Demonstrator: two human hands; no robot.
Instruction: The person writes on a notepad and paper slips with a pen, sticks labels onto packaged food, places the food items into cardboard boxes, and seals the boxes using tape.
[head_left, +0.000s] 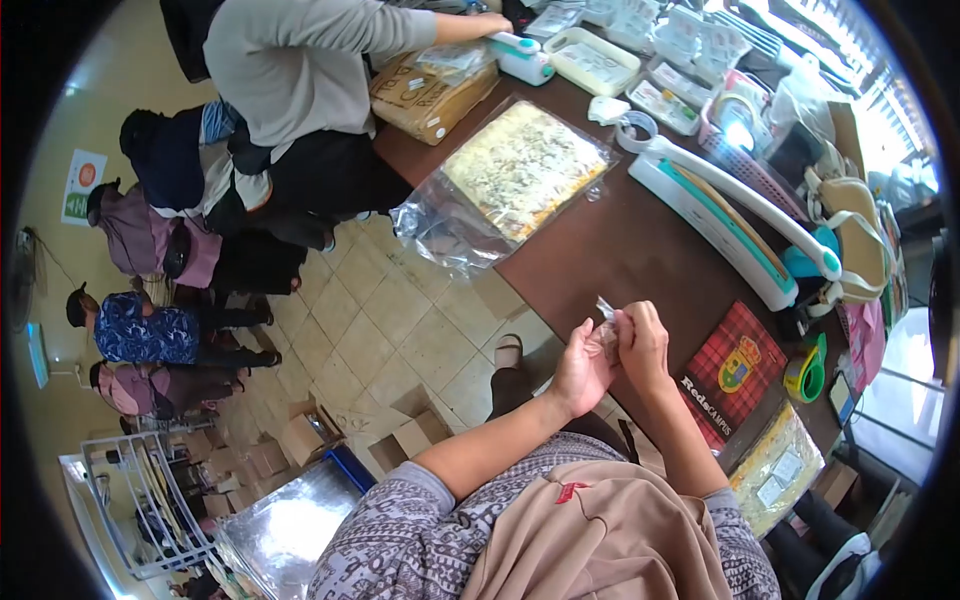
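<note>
My left hand [583,373] and my right hand [645,345] are close together in front of my body, by the table edge. Between them is a small crinkled clear plastic piece [605,312], with one end sticking up above the fingers. What it contains, if anything, I cannot make out. The left fingers are curled around its lower part, while the right fingers pinch it from the side. Beyond my hands, a large slab of food with a pale shredded topping [525,165] lies in a clear plastic bag [440,235] that overhangs the table edge.
On the brown table [600,260] are a long bag sealer [710,220], a red plaid Reds Campus folder [735,370], a green tape dispenser [805,370] and a tape roll [636,131]. Another person [300,70] stands by a cardboard box [435,95]. Open boxes [410,430] sit on the floor.
</note>
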